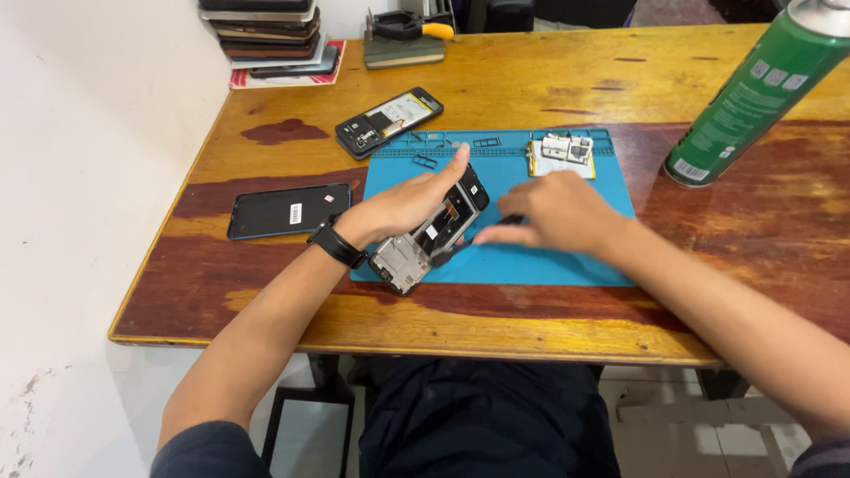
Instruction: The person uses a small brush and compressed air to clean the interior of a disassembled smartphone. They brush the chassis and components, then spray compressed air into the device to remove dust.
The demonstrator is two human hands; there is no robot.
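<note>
The opened phone frame point(431, 235) lies at a slant on the blue work mat point(567, 265), its lower corner reaching the mat's near-left edge, its inner boards and metal shields facing up. The left hand point(409, 202) rests along the frame's left side, fingers stretched flat and pointing toward the far edge of the mat, pressing the frame down rather than closing around it. A black wristband point(336, 242) sits on that wrist, just off the mat's left edge.

The right hand point(553, 212) hovers over the middle of the mat, right of the frame. Its fingers are pinched around a small dark tool point(511, 219) whose tip points at the frame — the hand is blurred, so the exact grip cannot be told.

At the far right part of the mat lies a small white and grey part point(561, 154) with a board on it. Just beyond the mat's far-left corner sits a second opened phone point(388, 121), and left of the mat a black phone point(289, 211) lies flat. Right of the mat stands a green spray can point(753, 93), tilted in view. Far beyond the mat's left corner is a stack of phones point(270, 35) — beside it, pliers with yellow handles point(412, 28).
</note>
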